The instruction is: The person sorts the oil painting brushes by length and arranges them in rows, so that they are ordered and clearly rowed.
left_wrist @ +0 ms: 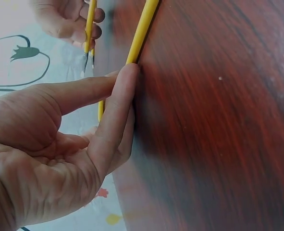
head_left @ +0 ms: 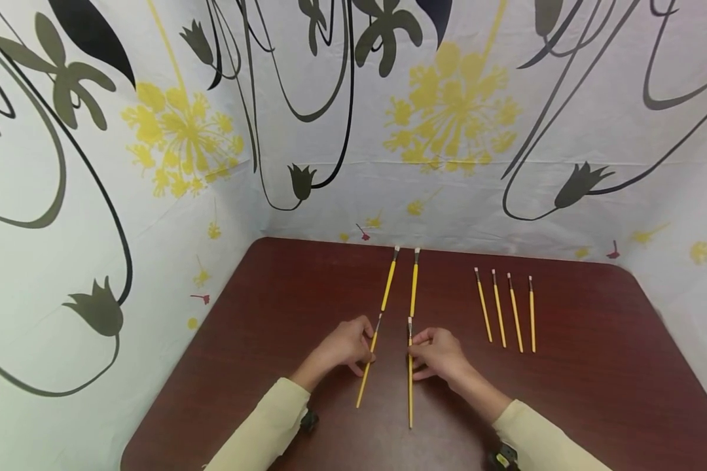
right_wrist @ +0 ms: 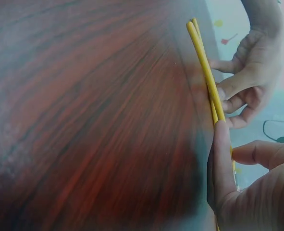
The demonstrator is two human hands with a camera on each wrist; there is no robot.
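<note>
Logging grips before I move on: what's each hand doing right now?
Left hand: pinching a yellow paintbrush.
Right hand: pinching another yellow paintbrush.

Left-hand brush (head_left: 363, 383): bristles lost behind the left hand (head_left: 346, 343) in the wrist view, handle cut by its top edge.
Right-hand brush (head_left: 410, 399): part of the handle covered by the right hand (head_left: 442, 353).
Four brushes apart (head_left: 499, 314): bristle shapes too small for me to tell.
Table (head_left: 595, 405): near edge cut off.
Dark object by left sleeve (head_left: 309, 420): half hidden, unclear.
</note>
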